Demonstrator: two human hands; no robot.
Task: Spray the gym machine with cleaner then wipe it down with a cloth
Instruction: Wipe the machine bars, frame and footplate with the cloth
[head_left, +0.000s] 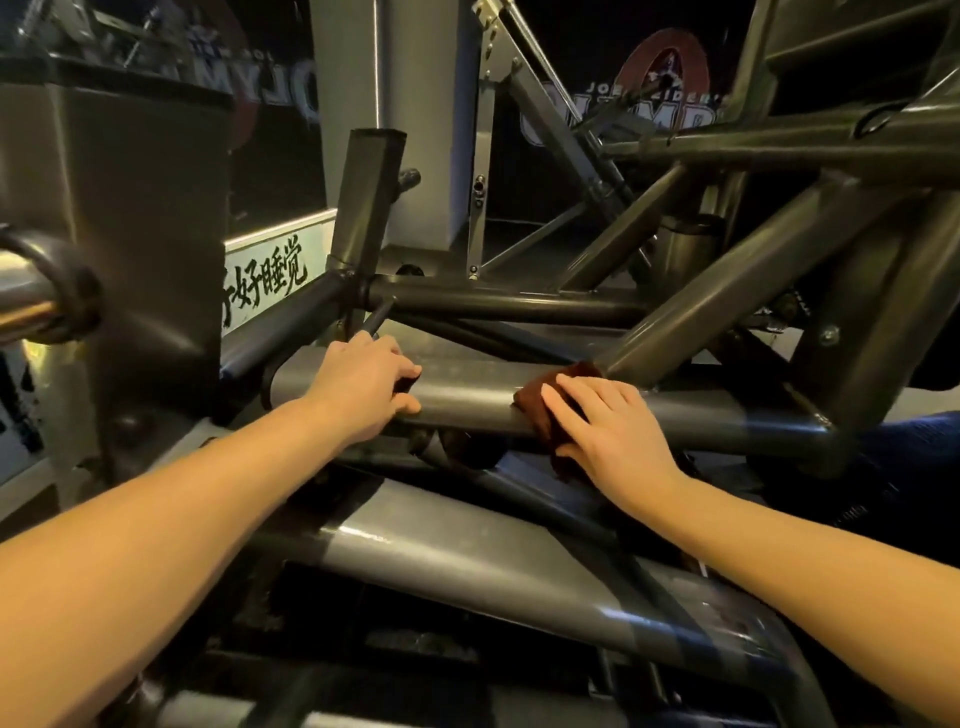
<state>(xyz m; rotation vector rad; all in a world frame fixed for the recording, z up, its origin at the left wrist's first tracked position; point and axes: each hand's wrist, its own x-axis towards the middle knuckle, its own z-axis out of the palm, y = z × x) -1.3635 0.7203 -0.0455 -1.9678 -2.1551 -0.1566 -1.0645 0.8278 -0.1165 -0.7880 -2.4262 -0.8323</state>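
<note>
Gym machine: we see a grey welded tube frame that fills most of the frame.
Horizontal tube: it crosses the centre of the frame, and both hands lie on it.
Cloth: dark red-brown, right of centre, draped over the horizontal tube just where a diagonal tube meets it.
Right hand: fingers straight and spread, flat on the cloth, pressing it to the tube.
Left hand: left of centre on the same tube, well apart from the cloth. Its fingers and thumb curl round a small dark object, and we cannot tell what that object is.
Banner: white with black characters, behind the frame at middle left.
Chrome bar: at the left edge.
</note>
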